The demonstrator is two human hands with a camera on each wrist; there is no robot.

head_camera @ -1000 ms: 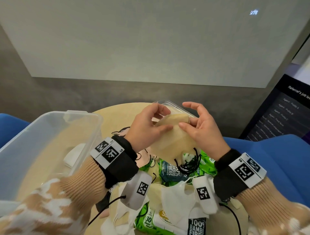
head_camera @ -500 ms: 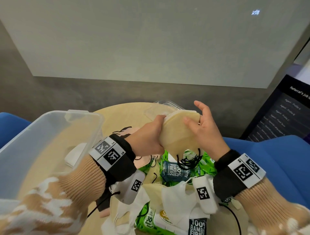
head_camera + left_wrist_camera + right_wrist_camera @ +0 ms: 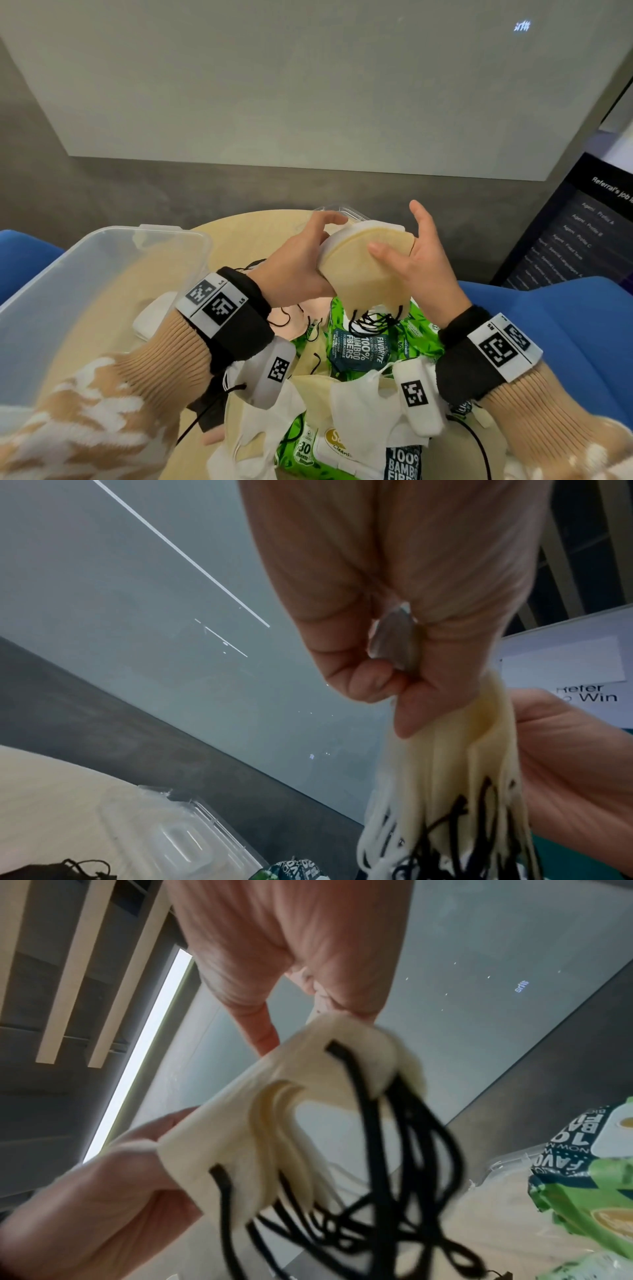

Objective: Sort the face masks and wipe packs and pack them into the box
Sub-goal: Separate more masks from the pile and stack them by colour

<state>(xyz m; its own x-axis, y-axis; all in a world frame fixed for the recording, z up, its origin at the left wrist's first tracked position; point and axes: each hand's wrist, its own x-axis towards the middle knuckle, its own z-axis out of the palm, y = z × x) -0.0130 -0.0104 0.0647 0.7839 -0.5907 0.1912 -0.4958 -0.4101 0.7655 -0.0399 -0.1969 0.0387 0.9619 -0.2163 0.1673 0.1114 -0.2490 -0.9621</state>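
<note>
A stack of cream face masks [image 3: 363, 274] with black ear loops [image 3: 373, 322] is held upright above the table between both hands. My left hand [image 3: 322, 240] grips its left edge, fingers curled over the top. My right hand [image 3: 400, 236] holds the right side, thumb across the front face and straight fingers behind. The left wrist view shows the stack [image 3: 479, 750] edge-on, and the right wrist view shows it [image 3: 240, 1096] with the loops dangling. Green wipe packs [image 3: 370, 346] and loose white masks [image 3: 359, 404] lie below. The clear plastic box [image 3: 137, 233] stands at the left.
A white mask [image 3: 150, 318] lies inside the box. A clear lid [image 3: 346, 212] sits behind the hands on the round wooden table [image 3: 239, 236]. A pink mask [image 3: 301, 318] lies near the left wrist. Blue chairs [image 3: 548, 325] flank the table, and a dark screen [image 3: 582, 233] stands at the right.
The stack has been turned from lying low between the fingertips to standing higher and more upright. The left hand has shifted its grip up over the top edge. The right fingers have straightened.
</note>
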